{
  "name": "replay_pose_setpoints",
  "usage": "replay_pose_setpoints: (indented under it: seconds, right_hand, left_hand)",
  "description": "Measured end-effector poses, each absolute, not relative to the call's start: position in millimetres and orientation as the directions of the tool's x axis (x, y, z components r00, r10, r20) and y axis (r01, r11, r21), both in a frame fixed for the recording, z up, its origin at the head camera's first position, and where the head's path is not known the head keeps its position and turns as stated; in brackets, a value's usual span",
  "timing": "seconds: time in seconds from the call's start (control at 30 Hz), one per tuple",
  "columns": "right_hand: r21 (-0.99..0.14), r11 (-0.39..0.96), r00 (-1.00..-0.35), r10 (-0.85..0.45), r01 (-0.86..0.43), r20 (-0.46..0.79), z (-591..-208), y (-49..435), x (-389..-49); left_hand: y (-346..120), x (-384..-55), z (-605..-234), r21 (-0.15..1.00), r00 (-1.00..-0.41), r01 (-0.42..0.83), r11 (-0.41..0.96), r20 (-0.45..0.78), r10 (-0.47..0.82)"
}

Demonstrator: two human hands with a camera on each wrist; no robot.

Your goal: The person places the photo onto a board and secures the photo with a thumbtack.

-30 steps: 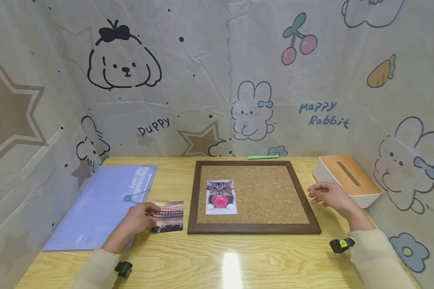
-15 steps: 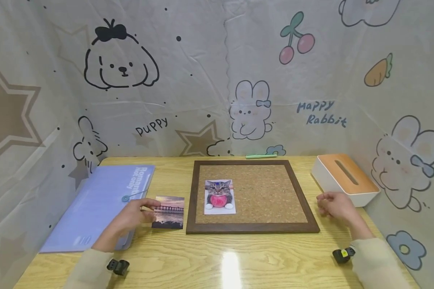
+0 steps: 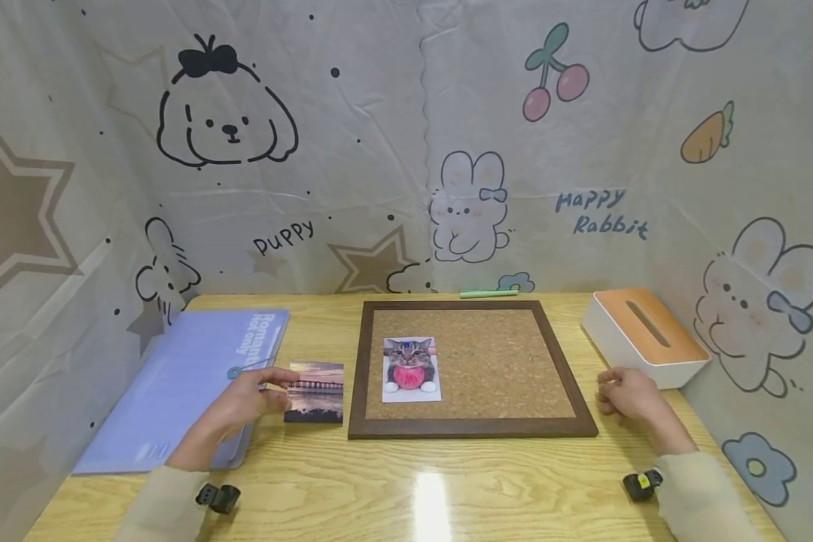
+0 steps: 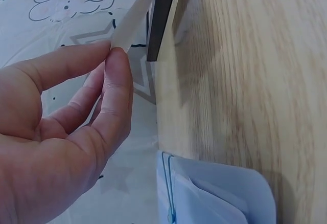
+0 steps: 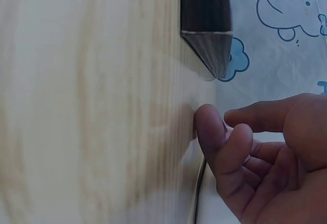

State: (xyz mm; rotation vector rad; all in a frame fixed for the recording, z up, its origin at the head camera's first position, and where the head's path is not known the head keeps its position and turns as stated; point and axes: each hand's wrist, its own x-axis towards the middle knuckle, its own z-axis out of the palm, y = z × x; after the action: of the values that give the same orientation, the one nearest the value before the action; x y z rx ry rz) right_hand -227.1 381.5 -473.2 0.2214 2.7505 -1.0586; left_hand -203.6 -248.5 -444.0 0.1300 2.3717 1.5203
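So, the left hand [image 3: 240,399] has the sunset photo [image 3: 315,395] pinched at its left side between thumb and fingertips, bridge and water facing up, and it's being held between the folder [image 3: 176,391] and the left edge of the corkboard [image 3: 501,361]. Over on the other side, the right hand [image 3: 633,395] is loosely curled around nothing, just off the board's near right corner. That folder, lilac, lies along the tabletop [image 3: 352,489]'s left edge, partly beneath the left forearm. On the dark-framed board, close to its left edge, there's the cat photo [image 3: 412,369], upright to the viewer. Further out, the orange-topped tissue box [image 3: 640,339] sits by the tabletop's far right corner, and a slim green pen [image 3: 489,293] lies along the far edge, before the printed curtain [image 3: 373,150].
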Motion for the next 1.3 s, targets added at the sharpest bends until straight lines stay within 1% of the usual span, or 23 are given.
replay_pose_setpoints:
  seconds: [0.43, 0.63, 0.8, 1.07, 1.3]
  right_hand:
    - [-0.622, 0.763, -0.974, 0.043, 0.176, -0.223, -470.7, 382.3, -224.6]
    - [-0.603, 0.775, -0.973, 0.066, 0.189, -0.22, -469.5, 382.8, -223.0]
    - [-0.612, 0.769, -0.974, 0.057, 0.182, -0.218, -468.9, 382.6, -220.0]
    - [-0.553, 0.816, -0.978, 0.067, 0.167, -0.195, -465.4, 383.2, -217.4]
    - [-0.534, 0.835, -0.984, 0.052, 0.137, -0.17, -467.5, 381.7, -218.4]
  left_hand:
    - [-249.8, -207.2, -444.7, 0.906, -0.943, -0.075, 0.417, -0.201, 0.267]
    - [-248.0, -207.4, -443.1, 0.903, -0.941, -0.079, 0.422, -0.207, 0.267]
    - [-246.7, -207.7, -441.8, 0.905, -0.94, -0.081, 0.418, -0.208, 0.27]
    - [-246.5, -208.6, -441.6, 0.908, -0.939, -0.072, 0.414, -0.201, 0.279]
    - [-244.3, -208.7, -440.8, 0.908, -0.935, -0.078, 0.413, -0.21, 0.286]
